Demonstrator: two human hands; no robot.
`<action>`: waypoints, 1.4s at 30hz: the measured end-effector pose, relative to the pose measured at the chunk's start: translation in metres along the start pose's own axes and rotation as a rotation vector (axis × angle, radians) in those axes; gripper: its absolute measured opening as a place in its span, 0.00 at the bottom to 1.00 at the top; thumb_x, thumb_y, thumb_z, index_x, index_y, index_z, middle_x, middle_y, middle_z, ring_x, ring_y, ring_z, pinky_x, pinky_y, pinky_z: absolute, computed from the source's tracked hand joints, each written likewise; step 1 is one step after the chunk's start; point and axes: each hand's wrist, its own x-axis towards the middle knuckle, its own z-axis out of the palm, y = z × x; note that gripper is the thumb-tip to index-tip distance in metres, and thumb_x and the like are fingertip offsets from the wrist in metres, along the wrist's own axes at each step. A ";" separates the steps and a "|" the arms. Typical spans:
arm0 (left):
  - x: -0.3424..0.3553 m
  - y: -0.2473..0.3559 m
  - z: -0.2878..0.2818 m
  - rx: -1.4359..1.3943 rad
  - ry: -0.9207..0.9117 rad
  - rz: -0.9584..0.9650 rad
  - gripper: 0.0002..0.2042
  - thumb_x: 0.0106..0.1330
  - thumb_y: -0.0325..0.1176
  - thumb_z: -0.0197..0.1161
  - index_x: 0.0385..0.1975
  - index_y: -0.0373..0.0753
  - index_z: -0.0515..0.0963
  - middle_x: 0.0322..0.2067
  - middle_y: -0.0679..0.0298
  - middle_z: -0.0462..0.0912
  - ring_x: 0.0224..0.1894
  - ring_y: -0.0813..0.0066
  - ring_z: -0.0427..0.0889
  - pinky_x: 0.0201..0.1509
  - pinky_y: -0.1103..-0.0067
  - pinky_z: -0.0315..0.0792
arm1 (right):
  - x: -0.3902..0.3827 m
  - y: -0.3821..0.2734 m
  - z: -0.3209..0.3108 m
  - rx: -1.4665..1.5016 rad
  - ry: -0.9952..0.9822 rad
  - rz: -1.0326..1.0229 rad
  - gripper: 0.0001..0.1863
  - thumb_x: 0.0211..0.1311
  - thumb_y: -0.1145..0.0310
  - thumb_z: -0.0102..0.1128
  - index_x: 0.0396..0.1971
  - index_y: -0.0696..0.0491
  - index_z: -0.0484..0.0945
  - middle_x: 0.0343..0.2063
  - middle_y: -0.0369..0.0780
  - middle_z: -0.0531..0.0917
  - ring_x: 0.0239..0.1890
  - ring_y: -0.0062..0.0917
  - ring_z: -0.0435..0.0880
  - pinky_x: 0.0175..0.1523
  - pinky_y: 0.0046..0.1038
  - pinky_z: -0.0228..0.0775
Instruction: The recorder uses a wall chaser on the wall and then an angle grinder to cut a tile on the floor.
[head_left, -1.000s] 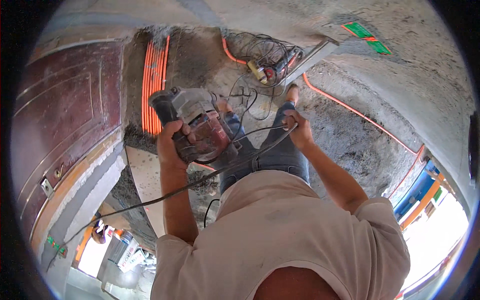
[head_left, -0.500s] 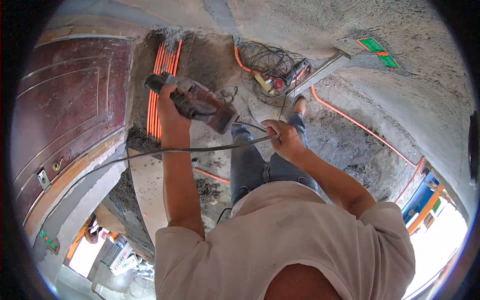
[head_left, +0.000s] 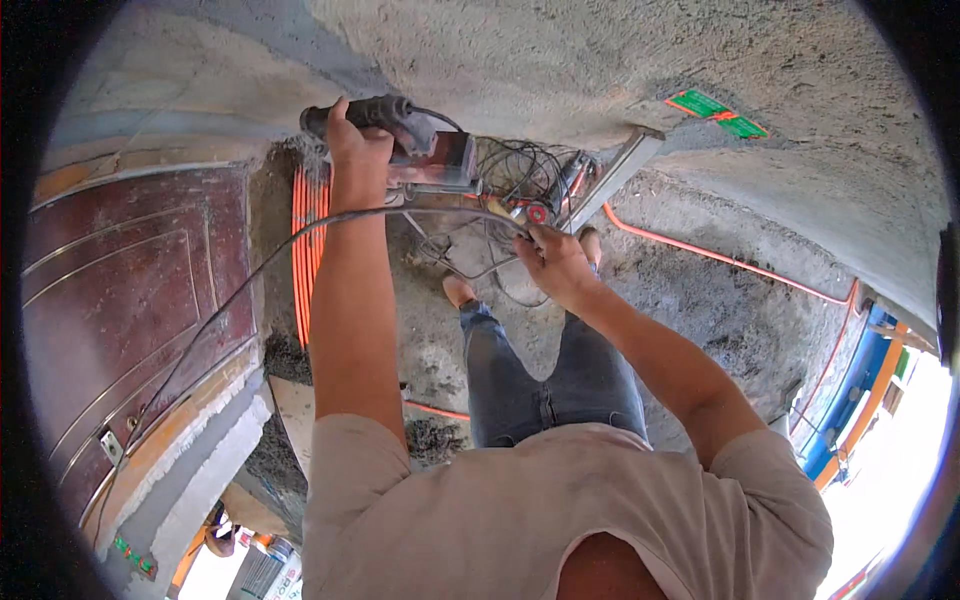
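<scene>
My left hand point(head_left: 357, 150) is raised at the upper middle, fingers wrapped round the black handle of a dusty power tool point(head_left: 428, 158) with a grey and dark red body. The tool is held out toward the wall, above the floor. My right hand point(head_left: 550, 260) is closed on a dark cable point(head_left: 420, 210), which arcs across my left forearm and down toward the left edge. Beyond my right hand lie a tangle of black cords point(head_left: 515, 165) and another tool with a red part point(head_left: 536, 213), beside a long metal bar point(head_left: 614, 180) leaning on the wall.
Orange conduits point(head_left: 305, 280) run along the floor at left, beside a dark red door point(head_left: 130, 300). Another orange conduit point(head_left: 730, 260) runs right toward a bright opening with a blue edge point(head_left: 850, 400). Green stickers point(head_left: 700, 105) mark the rough plaster wall point(head_left: 780, 60).
My left hand has moved up and forward, carrying the tool toward the wall and turning it. My right hand has shifted inward with the cable, which now arcs higher across my arm.
</scene>
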 end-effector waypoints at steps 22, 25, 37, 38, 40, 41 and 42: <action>-0.034 -0.042 -0.150 0.363 -0.021 -0.045 0.22 0.69 0.34 0.48 0.59 0.29 0.60 0.55 0.52 0.69 0.59 0.51 0.67 0.65 0.60 0.60 | 0.051 0.016 0.013 0.046 -0.010 -0.006 0.15 0.56 0.59 0.59 0.40 0.52 0.77 0.38 0.45 0.80 0.44 0.39 0.78 0.47 0.36 0.71; -0.072 -0.060 -0.181 0.177 0.211 -0.068 0.16 0.69 0.32 0.49 0.52 0.29 0.67 0.49 0.55 0.76 0.53 0.55 0.72 0.63 0.61 0.62 | 0.046 0.109 -0.037 0.087 0.063 0.203 0.15 0.56 0.67 0.61 0.44 0.50 0.77 0.39 0.42 0.82 0.46 0.35 0.80 0.48 0.32 0.72; -0.159 -0.101 -0.355 -0.393 0.677 0.076 0.14 0.66 0.28 0.48 0.49 0.30 0.69 0.52 0.48 0.73 0.52 0.47 0.75 0.56 0.53 0.71 | 0.106 0.273 -0.093 0.071 0.513 0.553 0.30 0.37 0.56 0.73 0.42 0.56 0.78 0.39 0.43 0.83 0.44 0.33 0.81 0.50 0.32 0.71; -0.170 -0.127 -0.342 -0.417 0.687 0.075 0.14 0.66 0.28 0.48 0.49 0.30 0.69 0.52 0.48 0.73 0.52 0.47 0.75 0.56 0.53 0.71 | 0.103 0.279 -0.097 -0.109 0.643 0.532 0.28 0.38 0.57 0.73 0.41 0.56 0.78 0.39 0.43 0.83 0.43 0.32 0.81 0.50 0.31 0.71; -0.190 -0.167 -0.326 -0.270 0.695 0.025 0.15 0.65 0.29 0.51 0.51 0.32 0.67 0.54 0.49 0.71 0.51 0.43 0.74 0.54 0.54 0.72 | 0.076 0.314 -0.121 -0.025 0.604 0.342 0.29 0.39 0.53 0.74 0.39 0.57 0.80 0.37 0.44 0.84 0.41 0.31 0.83 0.48 0.31 0.72; -0.216 -0.183 -0.331 -0.172 0.646 0.016 0.17 0.65 0.30 0.52 0.52 0.33 0.67 0.55 0.50 0.71 0.51 0.44 0.74 0.53 0.55 0.73 | 0.056 0.303 -0.124 -0.119 0.568 0.512 0.28 0.38 0.51 0.75 0.35 0.58 0.82 0.34 0.44 0.85 0.39 0.31 0.83 0.48 0.31 0.73; -0.238 -0.207 -0.330 -0.085 0.578 -0.005 0.18 0.65 0.32 0.53 0.53 0.34 0.66 0.55 0.50 0.70 0.50 0.45 0.75 0.52 0.56 0.74 | 0.042 0.301 -0.144 -0.058 0.487 0.536 0.29 0.38 0.49 0.75 0.32 0.61 0.82 0.32 0.45 0.85 0.37 0.32 0.83 0.47 0.31 0.73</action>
